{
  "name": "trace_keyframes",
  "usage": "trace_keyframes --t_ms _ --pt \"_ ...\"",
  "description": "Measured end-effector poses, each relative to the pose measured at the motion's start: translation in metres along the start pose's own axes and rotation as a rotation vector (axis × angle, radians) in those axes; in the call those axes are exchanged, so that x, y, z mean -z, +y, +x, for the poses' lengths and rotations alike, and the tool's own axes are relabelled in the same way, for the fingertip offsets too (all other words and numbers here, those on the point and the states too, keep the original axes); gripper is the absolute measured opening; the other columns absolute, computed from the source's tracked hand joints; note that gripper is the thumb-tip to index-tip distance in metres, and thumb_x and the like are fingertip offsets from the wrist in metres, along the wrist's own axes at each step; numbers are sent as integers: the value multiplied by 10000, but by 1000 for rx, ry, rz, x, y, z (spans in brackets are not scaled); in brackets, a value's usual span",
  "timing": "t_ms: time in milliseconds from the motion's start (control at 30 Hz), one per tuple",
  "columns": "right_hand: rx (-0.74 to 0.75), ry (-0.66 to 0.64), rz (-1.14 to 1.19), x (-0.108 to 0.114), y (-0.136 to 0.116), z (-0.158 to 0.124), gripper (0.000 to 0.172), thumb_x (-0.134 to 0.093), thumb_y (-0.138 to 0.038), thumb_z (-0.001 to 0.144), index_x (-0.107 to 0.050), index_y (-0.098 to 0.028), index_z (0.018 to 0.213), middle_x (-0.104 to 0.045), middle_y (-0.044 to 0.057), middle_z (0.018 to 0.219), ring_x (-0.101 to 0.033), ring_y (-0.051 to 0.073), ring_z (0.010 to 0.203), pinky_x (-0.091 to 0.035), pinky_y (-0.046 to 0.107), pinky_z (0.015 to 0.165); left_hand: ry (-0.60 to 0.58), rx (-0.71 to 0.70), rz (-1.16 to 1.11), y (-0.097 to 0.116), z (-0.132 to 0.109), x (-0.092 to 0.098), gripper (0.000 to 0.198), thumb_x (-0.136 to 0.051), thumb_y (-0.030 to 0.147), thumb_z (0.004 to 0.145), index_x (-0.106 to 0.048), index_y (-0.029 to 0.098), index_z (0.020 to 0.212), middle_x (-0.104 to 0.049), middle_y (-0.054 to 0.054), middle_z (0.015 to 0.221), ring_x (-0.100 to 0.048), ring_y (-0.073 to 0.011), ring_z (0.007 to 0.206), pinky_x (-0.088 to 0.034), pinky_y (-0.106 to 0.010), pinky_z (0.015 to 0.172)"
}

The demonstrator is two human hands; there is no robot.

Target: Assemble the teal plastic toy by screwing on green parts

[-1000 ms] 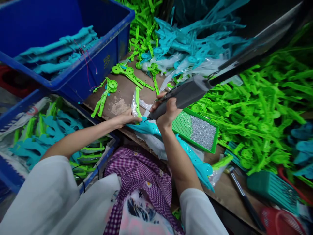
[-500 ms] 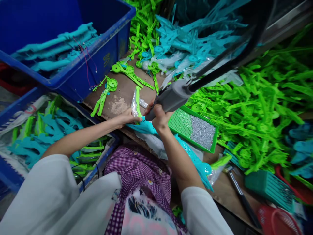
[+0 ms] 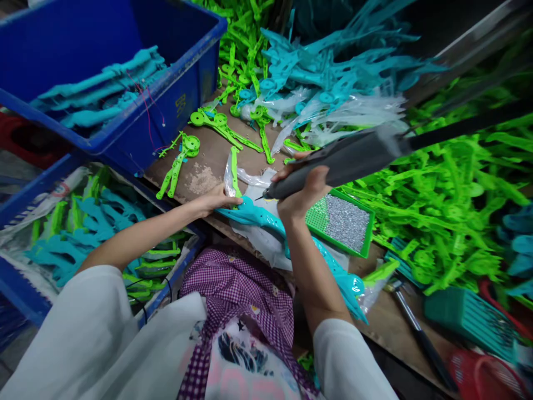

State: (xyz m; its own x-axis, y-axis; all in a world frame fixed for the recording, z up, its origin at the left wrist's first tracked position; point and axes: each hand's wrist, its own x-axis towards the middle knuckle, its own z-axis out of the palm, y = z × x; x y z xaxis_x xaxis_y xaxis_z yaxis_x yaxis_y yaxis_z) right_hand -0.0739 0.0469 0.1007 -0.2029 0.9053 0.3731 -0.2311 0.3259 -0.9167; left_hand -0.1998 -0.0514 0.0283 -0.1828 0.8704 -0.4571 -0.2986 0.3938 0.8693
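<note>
My right hand (image 3: 302,194) is wrapped round a dark grey electric screwdriver (image 3: 333,166), whose thin bit points left and sits a little apart from the blue part. A long blue plastic part (image 3: 266,216) lies along the bench's front edge, passing under my right forearm. My left hand (image 3: 219,201) pinches this part's left end, beside an upright green and clear plastic piece (image 3: 234,172). Just right of my right wrist is a green tray (image 3: 368,236) of small silvery screws (image 3: 345,222).
Green plastic parts (image 3: 449,200) are heaped at the right, blue ones (image 3: 333,61) at the back. A blue bin (image 3: 183,83) stands at the left, above a lower crate (image 3: 25,294). A hammer (image 3: 416,328) and a red basket (image 3: 483,372) are at the front right.
My right hand has drawn the screwdriver up and to the right, off the blue part's left end. My left hand stays in place on the part.
</note>
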Motion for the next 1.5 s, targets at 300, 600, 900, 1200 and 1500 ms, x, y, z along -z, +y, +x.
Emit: trace_keyframes --t_ms 300,600,900,1200,1500 --pt "-82 -348 -666 64 0 -34 727 -542 -617 829 -389 -200 1404 -585 152 1280 -609 261 1093 -484 463 941 -30 70 -168 8 -14 1 389 -837 302 663 -547 152 874 -653 -12 756 -625 -122 649 -480 -239 586" --pt "-507 -951 -803 57 0 -15 590 -332 -703 882 -679 -227 924 -712 99 1054 -629 299 1044 -445 507 969 88 -292 -302 -8 -58 -21 485 -844 456 633 -595 165 930 -654 -8 859 -626 -117 732 -517 -260 697" --pt "-883 -950 -502 58 12 3 506 -493 -636 845 -698 -253 1105 -723 59 1122 -642 244 1038 -470 465 1021 533 -629 134 -7 -54 -44 366 -731 454 768 -538 169 644 -520 46 599 -447 -75 552 -364 -203 532" --pt "-790 -967 -591 57 21 -7 473 -470 -611 864 -710 -226 995 -691 77 1183 -614 259 1102 -443 458 1025 321 -494 131 -25 -61 -33 308 -707 460 785 -630 173 865 -659 1 767 -614 -140 694 -482 -238 656" --pt "-620 -1059 -579 28 23 -9 428 -574 -609 807 -673 -207 913 -699 75 995 -614 228 970 -462 386 894 270 -411 5 -51 -67 -33 309 -789 388 693 -641 156 833 -637 8 763 -586 -132 694 -469 -242 690"
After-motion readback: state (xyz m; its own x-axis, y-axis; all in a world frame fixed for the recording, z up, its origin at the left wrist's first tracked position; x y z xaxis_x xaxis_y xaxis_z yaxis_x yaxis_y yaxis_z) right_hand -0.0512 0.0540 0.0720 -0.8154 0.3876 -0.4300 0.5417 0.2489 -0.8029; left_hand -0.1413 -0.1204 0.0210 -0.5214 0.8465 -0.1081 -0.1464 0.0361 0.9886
